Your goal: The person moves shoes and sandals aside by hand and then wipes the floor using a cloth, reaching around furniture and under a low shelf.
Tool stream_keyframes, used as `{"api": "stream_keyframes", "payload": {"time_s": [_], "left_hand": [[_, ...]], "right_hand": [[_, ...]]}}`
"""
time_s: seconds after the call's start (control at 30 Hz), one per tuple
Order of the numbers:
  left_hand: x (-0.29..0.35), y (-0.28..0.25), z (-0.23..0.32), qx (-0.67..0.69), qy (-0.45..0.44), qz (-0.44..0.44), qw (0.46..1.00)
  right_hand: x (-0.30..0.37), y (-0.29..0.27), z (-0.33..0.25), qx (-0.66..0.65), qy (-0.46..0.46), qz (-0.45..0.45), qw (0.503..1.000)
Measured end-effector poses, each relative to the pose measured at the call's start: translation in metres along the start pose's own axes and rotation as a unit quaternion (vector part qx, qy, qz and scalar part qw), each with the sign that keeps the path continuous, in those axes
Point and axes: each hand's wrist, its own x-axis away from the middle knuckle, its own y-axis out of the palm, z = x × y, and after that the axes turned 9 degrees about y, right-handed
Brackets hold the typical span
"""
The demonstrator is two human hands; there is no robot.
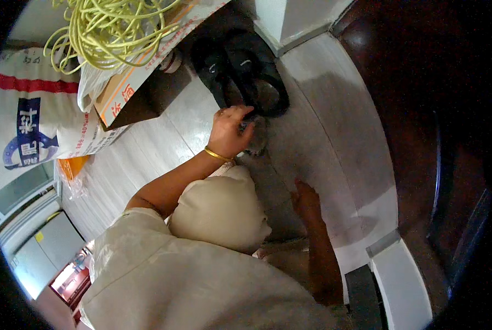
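Note:
My left hand [230,133], with a gold bracelet on its wrist, is at the heel end of a pair of black slippers [238,69] on the floor. Its fingers are bent and overlap the slipper's heel edge in the picture, with the thumb apart from them; whether they touch it I cannot tell. Below the thumb lies a small greyish thing [257,137], too dim to name. In shadow to the right of my bent knee [221,212], my right hand [306,203] hangs over the floor, holding nothing visible, one finger stretched forward.
At upper left, a cardboard box [147,66] bears a coil of yellow cable [111,33]. Beside it stands a large white woven sack [37,110] with a red stripe. A white wall corner [284,25] rises behind the slippers. Dark glossy panelling [411,137] lies to the right.

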Motion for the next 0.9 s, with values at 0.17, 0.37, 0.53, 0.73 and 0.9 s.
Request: {"api": "stream_keyframes", "payload": {"time_s": [0.17,0.37,0.53,0.73,0.9], "left_hand": [[-0.003,-0.009,0.006,-0.039,0.012,0.009,0.999],[-0.015,-0.005,0.005,0.002,-0.058,-0.016,0.998],[-0.025,0.002,-0.010,-0.050,-0.038,-0.161,0.985],[-0.029,0.022,-0.026,-0.023,-0.007,-0.119,0.993],[-0.029,0.002,0.000,0.037,0.060,-0.015,0.997]], "right_hand": [[0.000,0.010,0.010,0.031,-0.080,0.087,0.993],[-0.004,0.008,0.001,0.037,-0.069,0.083,0.994],[-0.008,0.003,-0.002,0.040,-0.077,0.053,0.995],[-0.009,-0.003,-0.012,0.050,-0.100,0.076,0.991],[0.002,-0.019,-0.029,0.051,-0.130,0.111,0.984]]}}
